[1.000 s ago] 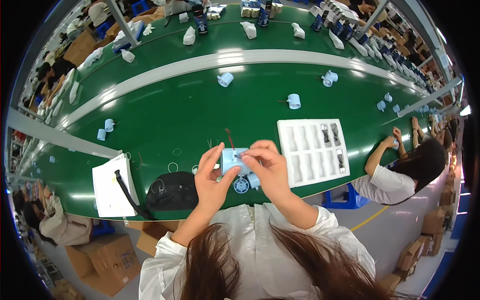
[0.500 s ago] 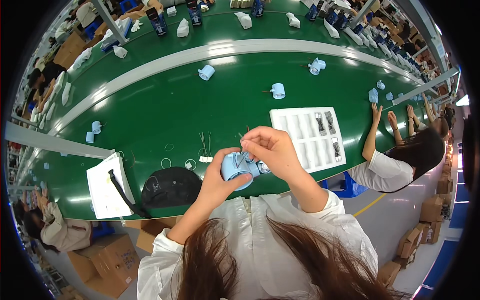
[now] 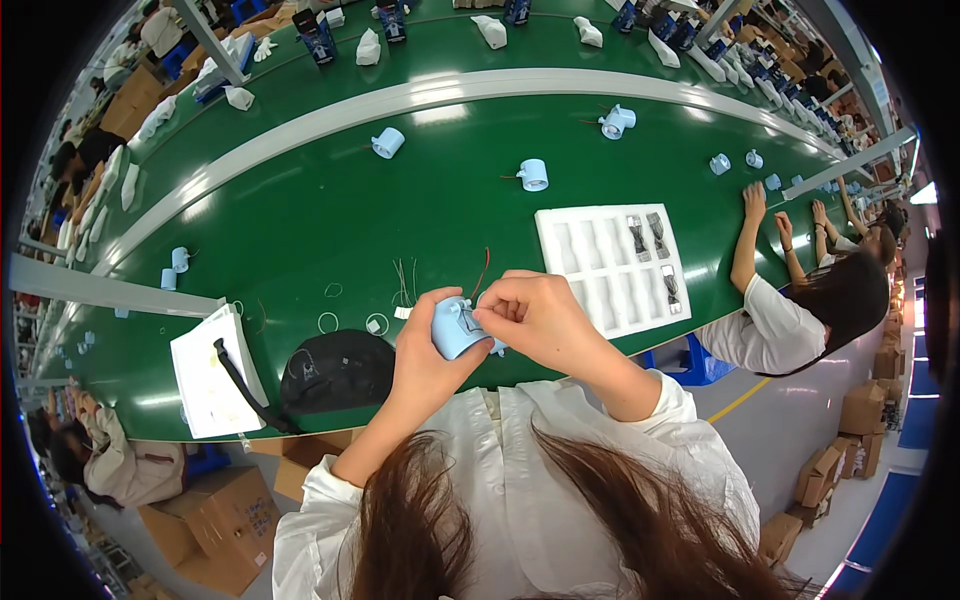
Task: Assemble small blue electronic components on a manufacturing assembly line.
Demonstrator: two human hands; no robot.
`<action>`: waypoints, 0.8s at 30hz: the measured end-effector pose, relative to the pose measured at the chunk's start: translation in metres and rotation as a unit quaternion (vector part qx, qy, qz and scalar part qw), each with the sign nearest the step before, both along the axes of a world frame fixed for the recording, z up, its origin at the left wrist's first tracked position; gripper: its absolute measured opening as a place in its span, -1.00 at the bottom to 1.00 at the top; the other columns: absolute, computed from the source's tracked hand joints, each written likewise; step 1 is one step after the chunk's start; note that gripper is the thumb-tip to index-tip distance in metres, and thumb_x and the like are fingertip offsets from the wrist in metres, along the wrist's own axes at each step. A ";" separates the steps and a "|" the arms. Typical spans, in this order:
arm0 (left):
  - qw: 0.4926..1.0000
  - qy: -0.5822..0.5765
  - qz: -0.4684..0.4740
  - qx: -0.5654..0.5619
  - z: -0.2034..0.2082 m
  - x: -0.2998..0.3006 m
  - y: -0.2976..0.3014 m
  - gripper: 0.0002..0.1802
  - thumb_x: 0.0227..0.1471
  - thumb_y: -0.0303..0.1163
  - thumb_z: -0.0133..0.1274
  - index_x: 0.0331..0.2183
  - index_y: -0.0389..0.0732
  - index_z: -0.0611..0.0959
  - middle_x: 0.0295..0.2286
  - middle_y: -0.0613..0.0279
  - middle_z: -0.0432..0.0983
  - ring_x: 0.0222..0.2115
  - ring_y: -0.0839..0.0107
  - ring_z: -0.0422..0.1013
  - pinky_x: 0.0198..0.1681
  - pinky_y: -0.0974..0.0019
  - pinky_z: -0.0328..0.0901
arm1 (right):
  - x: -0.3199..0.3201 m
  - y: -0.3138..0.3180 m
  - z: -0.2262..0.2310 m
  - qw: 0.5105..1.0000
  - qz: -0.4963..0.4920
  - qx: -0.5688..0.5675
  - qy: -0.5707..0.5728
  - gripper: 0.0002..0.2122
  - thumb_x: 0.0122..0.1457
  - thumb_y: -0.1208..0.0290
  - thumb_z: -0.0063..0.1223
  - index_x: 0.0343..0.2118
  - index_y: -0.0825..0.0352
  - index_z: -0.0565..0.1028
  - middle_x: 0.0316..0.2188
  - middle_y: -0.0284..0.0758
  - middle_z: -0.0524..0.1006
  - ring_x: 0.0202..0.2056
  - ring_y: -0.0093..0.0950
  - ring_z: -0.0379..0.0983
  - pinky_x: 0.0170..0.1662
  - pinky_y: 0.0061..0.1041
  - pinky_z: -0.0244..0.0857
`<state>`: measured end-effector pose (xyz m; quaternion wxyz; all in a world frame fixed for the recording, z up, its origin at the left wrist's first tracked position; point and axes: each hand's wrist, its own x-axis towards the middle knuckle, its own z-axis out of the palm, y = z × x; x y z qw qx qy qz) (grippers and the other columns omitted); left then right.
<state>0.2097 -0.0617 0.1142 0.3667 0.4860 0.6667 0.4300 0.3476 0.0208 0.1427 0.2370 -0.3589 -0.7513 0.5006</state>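
Note:
My left hand [image 3: 420, 345] is wrapped round a light-blue plastic housing [image 3: 452, 332], a short rounded cylinder with a side opening, held above the near edge of the green table. At the housing's right side, my right hand [image 3: 540, 318] has its thumb and fingers pinched together. A thin dark wire-like piece shows by those fingertips, but its held end is hidden. A red wire [image 3: 487, 262] sticks up just beyond the right fingers. Left of the hands lie white connectors [image 3: 402, 313] with thin pale wires.
A white foam tray [image 3: 625, 325] holding several dark cable bundles lies right of my hands. A black cap [image 3: 338, 372] and papers with a black strap [image 3: 205, 395] lie left. Several blue housings [image 3: 533, 175] stand farther off. A co-worker [image 3: 785, 320] sits at the right.
The housing in my left hand has turned and tilted. My right hand has come down closer against it. The blue housings on the green surface have shifted left.

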 end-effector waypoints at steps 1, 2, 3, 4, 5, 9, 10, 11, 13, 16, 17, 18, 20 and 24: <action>1.000 0.002 -0.004 0.002 -0.001 0.000 0.000 -0.39 -0.35 -0.40 0.23 -0.16 -0.24 0.38 -0.40 0.10 0.43 -0.40 0.31 0.40 -0.34 0.32 0.30 | 0.000 0.000 0.000 1.000 0.011 -0.001 -0.003 -0.92 -0.07 0.53 0.08 -0.56 0.44 0.47 -0.66 -0.33 0.40 -0.66 -0.61 0.32 -0.60 -0.64 0.19; 1.000 0.004 -0.008 0.004 -0.002 0.000 0.000 -0.38 -0.36 -0.41 0.24 -0.16 -0.24 0.38 -0.38 0.09 0.42 -0.39 0.29 0.40 -0.33 0.31 0.30 | 0.001 0.001 0.000 1.000 0.021 -0.001 -0.006 -0.93 -0.05 0.55 0.08 -0.54 0.45 0.48 -0.65 -0.37 0.40 -0.65 -0.69 0.30 -0.60 -0.70 0.17; 1.000 0.004 -0.008 0.004 -0.003 0.000 0.000 -0.38 -0.36 -0.41 0.24 -0.16 -0.24 0.38 -0.38 0.09 0.42 -0.39 0.29 0.40 -0.33 0.31 0.30 | 0.001 0.001 -0.001 1.000 0.021 -0.002 -0.006 -0.93 -0.05 0.55 0.08 -0.54 0.45 0.48 -0.65 -0.37 0.40 -0.65 -0.69 0.30 -0.60 -0.70 0.17; 1.000 0.020 -0.018 0.014 -0.004 -0.001 0.000 -0.38 -0.36 -0.42 0.23 -0.16 -0.25 0.37 -0.36 0.07 0.40 -0.37 0.25 0.39 -0.32 0.29 0.29 | 0.001 0.001 -0.004 1.000 0.022 0.007 -0.006 -0.93 -0.05 0.55 0.08 -0.54 0.45 0.48 -0.65 -0.36 0.40 -0.65 -0.67 0.31 -0.60 -0.69 0.18; 0.999 0.036 -0.029 0.024 -0.005 -0.001 0.000 -0.38 -0.37 -0.44 0.23 -0.17 -0.25 0.37 -0.33 0.06 0.38 -0.34 0.22 0.38 -0.31 0.28 0.29 | 0.001 0.002 -0.005 1.000 0.023 0.016 -0.005 -0.93 -0.05 0.54 0.09 -0.54 0.45 0.48 -0.65 -0.35 0.40 -0.66 -0.65 0.31 -0.59 -0.68 0.19; 0.987 0.131 -0.024 0.089 -0.008 -0.004 0.001 -0.38 -0.38 -0.46 0.22 -0.17 -0.26 0.37 -0.31 0.02 0.34 -0.31 0.12 0.36 -0.30 0.24 0.29 | -0.003 -0.005 -0.009 0.995 0.008 0.104 -0.012 -0.92 -0.05 0.53 0.10 -0.52 0.44 0.48 -0.63 -0.31 0.43 -0.66 -0.58 0.33 -0.58 -0.64 0.23; 0.985 0.147 -0.017 0.092 -0.007 -0.003 0.002 -0.39 -0.38 -0.47 0.22 -0.17 -0.27 0.37 -0.31 0.01 0.34 -0.31 0.09 0.35 -0.30 0.22 0.29 | -0.004 -0.007 -0.013 0.992 -0.005 0.125 -0.002 -0.92 -0.05 0.53 0.11 -0.51 0.42 0.49 -0.61 -0.30 0.45 -0.66 -0.55 0.34 -0.57 -0.62 0.24; 0.982 0.163 -0.009 0.096 -0.007 -0.003 0.002 -0.39 -0.38 -0.48 0.22 -0.18 -0.28 0.36 -0.31 0.00 0.34 -0.31 0.06 0.35 -0.31 0.20 0.29 | -0.005 -0.009 -0.016 0.989 -0.017 0.147 0.008 -0.92 -0.06 0.52 0.11 -0.49 0.41 0.49 -0.60 -0.28 0.46 -0.65 -0.52 0.36 -0.56 -0.60 0.25; 0.981 0.171 -0.009 0.095 -0.006 -0.005 0.002 -0.39 -0.38 -0.48 0.21 -0.18 -0.28 0.36 -0.31 0.00 0.34 -0.31 0.06 0.35 -0.31 0.19 0.29 | -0.008 -0.014 -0.018 0.993 -0.032 0.116 0.008 -0.92 -0.06 0.52 0.11 -0.48 0.39 0.49 -0.59 -0.28 0.47 -0.65 -0.51 0.36 -0.56 -0.59 0.26; 0.981 0.172 -0.021 0.087 -0.008 -0.005 0.001 -0.40 -0.39 -0.49 0.21 -0.19 -0.29 0.37 -0.31 0.01 0.34 -0.30 0.05 0.35 -0.30 0.18 0.30 | -0.011 -0.015 -0.023 0.992 -0.031 0.120 0.019 -0.91 -0.08 0.53 0.12 -0.46 0.36 0.50 -0.59 -0.30 0.47 -0.62 -0.50 0.36 -0.54 -0.57 0.26; 0.982 0.166 -0.034 0.080 -0.009 -0.004 0.002 -0.41 -0.39 -0.50 0.20 -0.19 -0.29 0.37 -0.31 0.01 0.34 -0.30 0.05 0.34 -0.30 0.18 0.30 | -0.012 -0.013 -0.025 0.987 -0.015 0.154 0.029 -0.90 -0.09 0.53 0.13 -0.45 0.34 0.51 -0.61 -0.31 0.45 -0.60 -0.49 0.35 -0.53 -0.55 0.24; 0.983 0.165 -0.034 0.079 -0.010 -0.004 0.002 -0.41 -0.39 -0.50 0.20 -0.19 -0.29 0.37 -0.31 0.01 0.34 -0.30 0.05 0.34 -0.30 0.18 0.30 | -0.013 -0.010 -0.028 0.988 -0.015 0.153 0.028 -0.90 -0.09 0.53 0.13 -0.45 0.34 0.51 -0.61 -0.31 0.45 -0.60 -0.49 0.35 -0.53 -0.55 0.24; 0.983 0.159 -0.036 0.080 -0.013 -0.006 0.002 -0.44 -0.39 -0.51 0.19 -0.21 -0.30 0.39 -0.29 0.02 0.34 -0.30 0.05 0.35 -0.30 0.19 0.30 | -0.016 -0.004 -0.032 0.951 0.016 0.302 0.057 -0.88 -0.13 0.54 0.14 -0.46 0.31 0.53 -0.63 -0.36 0.39 -0.55 -0.50 0.29 -0.49 -0.52 0.18; 0.981 0.109 -0.123 0.106 -0.039 0.002 0.001 -0.47 -0.37 -0.47 0.19 -0.23 -0.32 0.42 -0.23 -0.01 0.36 -0.29 0.05 0.36 -0.23 0.19 0.29 | -0.015 -0.012 -0.036 0.974 0.012 0.195 0.118 -0.90 -0.15 0.55 0.15 -0.49 0.29 0.56 -0.62 -0.38 0.35 -0.55 -0.52 0.23 -0.48 -0.57 0.14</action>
